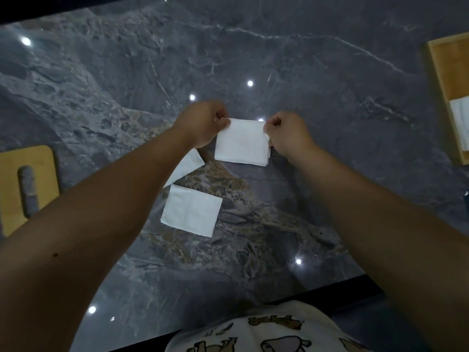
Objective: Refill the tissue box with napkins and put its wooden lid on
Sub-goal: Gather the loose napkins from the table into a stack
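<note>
Tissue box (454,80) cut off at right edge, napkins (463,123) partly visible inside.

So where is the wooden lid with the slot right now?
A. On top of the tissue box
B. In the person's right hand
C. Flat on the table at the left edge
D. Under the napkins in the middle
C: the wooden lid lies flat on the marble table at the left edge, while both hands hold a napkin and the tissue box sits open at the far right.
</note>
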Available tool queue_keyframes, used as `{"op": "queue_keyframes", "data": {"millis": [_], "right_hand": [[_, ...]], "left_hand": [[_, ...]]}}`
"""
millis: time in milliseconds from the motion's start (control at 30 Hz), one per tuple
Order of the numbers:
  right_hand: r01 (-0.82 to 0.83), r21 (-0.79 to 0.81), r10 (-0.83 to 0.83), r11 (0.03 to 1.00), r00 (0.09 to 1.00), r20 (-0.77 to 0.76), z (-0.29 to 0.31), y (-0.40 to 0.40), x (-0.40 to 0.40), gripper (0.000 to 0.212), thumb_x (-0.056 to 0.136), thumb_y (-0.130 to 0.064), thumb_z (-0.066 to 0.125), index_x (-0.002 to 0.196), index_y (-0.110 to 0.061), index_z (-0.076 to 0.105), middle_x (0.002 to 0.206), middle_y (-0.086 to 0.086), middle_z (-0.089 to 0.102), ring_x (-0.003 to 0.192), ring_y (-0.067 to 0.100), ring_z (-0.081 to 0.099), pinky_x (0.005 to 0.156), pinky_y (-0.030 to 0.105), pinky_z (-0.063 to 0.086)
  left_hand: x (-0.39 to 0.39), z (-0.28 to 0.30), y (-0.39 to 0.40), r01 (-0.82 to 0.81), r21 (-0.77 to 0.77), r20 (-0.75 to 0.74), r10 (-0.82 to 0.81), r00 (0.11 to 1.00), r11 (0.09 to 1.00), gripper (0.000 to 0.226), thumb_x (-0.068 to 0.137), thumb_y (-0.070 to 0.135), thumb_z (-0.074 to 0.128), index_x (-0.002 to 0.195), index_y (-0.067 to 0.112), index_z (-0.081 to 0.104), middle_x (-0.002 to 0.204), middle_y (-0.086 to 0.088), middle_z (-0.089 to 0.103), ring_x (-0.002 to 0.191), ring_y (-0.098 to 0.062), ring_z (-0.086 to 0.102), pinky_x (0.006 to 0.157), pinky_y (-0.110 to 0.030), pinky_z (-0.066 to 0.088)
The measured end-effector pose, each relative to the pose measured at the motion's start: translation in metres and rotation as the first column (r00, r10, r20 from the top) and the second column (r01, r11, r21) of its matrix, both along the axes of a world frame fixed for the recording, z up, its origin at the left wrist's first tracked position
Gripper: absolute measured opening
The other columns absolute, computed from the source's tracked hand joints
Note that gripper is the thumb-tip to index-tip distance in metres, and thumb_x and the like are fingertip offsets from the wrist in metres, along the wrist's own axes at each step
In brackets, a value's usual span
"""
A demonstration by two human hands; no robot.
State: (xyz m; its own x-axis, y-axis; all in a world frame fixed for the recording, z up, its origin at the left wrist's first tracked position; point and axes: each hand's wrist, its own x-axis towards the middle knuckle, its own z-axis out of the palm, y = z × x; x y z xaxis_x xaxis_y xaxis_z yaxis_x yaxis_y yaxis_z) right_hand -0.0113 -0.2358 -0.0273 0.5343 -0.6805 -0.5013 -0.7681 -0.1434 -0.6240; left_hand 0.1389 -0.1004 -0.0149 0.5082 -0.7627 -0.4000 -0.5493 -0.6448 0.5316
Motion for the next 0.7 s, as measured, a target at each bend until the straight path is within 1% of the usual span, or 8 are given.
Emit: {"op": "queue_keyframes", "data": {"millis": [67, 133, 200, 367, 467, 567, 600, 700], "right_hand": [[0.036, 0.036, -0.036, 0.999, 0.999, 0.001, 0.001, -0.002, 0.002, 0.021, 0.089, -0.017, 0.053, 0.069, -0.022, 0.057, 0.072, 0.002, 0.063, 0.075, 0.028, 0.066, 0.068, 0.041, 0.058], [0.047, 0.052, -0.047, 0.998, 0.999, 0.0, 0.001, -0.003, 0.003, 0.022, 0.088, -0.019, 0.053, 0.067, -0.024, 0.056, 0.077, 0.003, 0.065, 0.08, 0.03, 0.067, 0.075, 0.049, 0.058], [0.04, 0.056, -0.04, 0.998, 0.999, -0.004, 0.002, -0.003, 0.005, 0.022, 0.089, -0.02, 0.052, 0.067, -0.024, 0.056, 0.079, 0.004, 0.065, 0.082, 0.032, 0.067, 0.075, 0.052, 0.057], [0.04, 0.073, -0.041, 0.997, 0.999, 0.009, 0.009, -0.007, 0.011, 0.021, 0.089, -0.019, 0.055, 0.068, -0.026, 0.057, 0.08, 0.002, 0.064, 0.084, 0.03, 0.067, 0.076, 0.053, 0.058], [-0.016, 0.042, 0.016, 0.999, 1.0, 0.004, 0.014, -0.012, 0.015, 0.018, 0.09, -0.018, 0.056, 0.073, -0.023, 0.06, 0.076, -0.002, 0.061, 0.084, 0.028, 0.066, 0.078, 0.048, 0.058], [-0.1, -0.034, 0.099, 0.994, 0.995, -0.017, 0.015, -0.017, 0.016, 0.012, 0.091, -0.016, 0.056, 0.082, -0.018, 0.063, 0.074, -0.003, 0.058, 0.082, 0.021, 0.06, 0.079, 0.037, 0.053], [-0.124, -0.055, 0.122, 0.991, 0.992, -0.035, 0.014, -0.017, 0.016, 0.012, 0.092, -0.016, 0.055, 0.085, -0.016, 0.064, 0.077, -0.002, 0.06, 0.082, 0.02, 0.059, 0.078, 0.035, 0.051], [-0.208, -0.134, 0.194, 0.969, 0.975, -0.108, 0.011, -0.017, 0.013, 0.016, 0.094, -0.019, 0.052, 0.096, -0.01, 0.066, 0.095, 0.006, 0.066, 0.086, 0.021, 0.059, 0.076, 0.033, 0.049]], "left_hand": [[0.001, 0.0, 0.0, 0.006, -0.001, -0.012, -0.006, 1.0, 1.0, 0.019, 0.095, 0.031, 0.057, 0.104, 0.015, 0.063, 0.096, -0.003, 0.064, 0.085, -0.022, 0.06, 0.072, -0.032, 0.046], [0.001, 0.0, 0.0, 0.016, 0.002, -0.006, -0.016, 1.0, 1.0, 0.018, 0.095, 0.031, 0.057, 0.103, 0.016, 0.064, 0.096, -0.005, 0.066, 0.086, -0.023, 0.062, 0.073, -0.034, 0.048], [0.0, -0.001, -0.001, 0.024, 0.007, 0.009, -0.024, 1.0, 1.0, 0.019, 0.095, 0.031, 0.057, 0.103, 0.016, 0.064, 0.097, -0.006, 0.067, 0.085, -0.023, 0.061, 0.074, -0.035, 0.048], [0.003, -0.001, 0.002, 0.037, 0.007, -0.005, -0.037, 0.999, 0.999, 0.017, 0.094, 0.031, 0.057, 0.1, 0.016, 0.063, 0.094, -0.004, 0.066, 0.085, -0.022, 0.06, 0.069, -0.031, 0.044], [0.005, 0.0, 0.004, 0.03, 0.003, -0.053, -0.03, 0.998, 1.0, 0.016, 0.094, 0.032, 0.058, 0.099, 0.018, 0.063, 0.091, -0.002, 0.065, 0.084, -0.021, 0.061, 0.067, -0.029, 0.041], [0.004, 0.0, 0.003, 0.019, -0.003, -0.035, -0.019, 0.999, 1.0, 0.016, 0.094, 0.032, 0.059, 0.1, 0.017, 0.064, 0.088, -0.001, 0.064, 0.082, -0.02, 0.061, 0.067, -0.03, 0.042], [0.003, 0.0, 0.002, 0.02, 0.0, -0.012, -0.02, 1.0, 1.0, 0.017, 0.094, 0.032, 0.059, 0.1, 0.017, 0.064, 0.089, -0.001, 0.065, 0.082, -0.021, 0.061, 0.068, -0.031, 0.044], [0.0, -0.004, 0.0, 0.027, 0.01, 0.064, -0.028, 0.998, 1.0, 0.019, 0.094, 0.033, 0.056, 0.101, 0.018, 0.064, 0.095, -0.004, 0.066, 0.086, -0.023, 0.06, 0.077, -0.036, 0.05]]}}
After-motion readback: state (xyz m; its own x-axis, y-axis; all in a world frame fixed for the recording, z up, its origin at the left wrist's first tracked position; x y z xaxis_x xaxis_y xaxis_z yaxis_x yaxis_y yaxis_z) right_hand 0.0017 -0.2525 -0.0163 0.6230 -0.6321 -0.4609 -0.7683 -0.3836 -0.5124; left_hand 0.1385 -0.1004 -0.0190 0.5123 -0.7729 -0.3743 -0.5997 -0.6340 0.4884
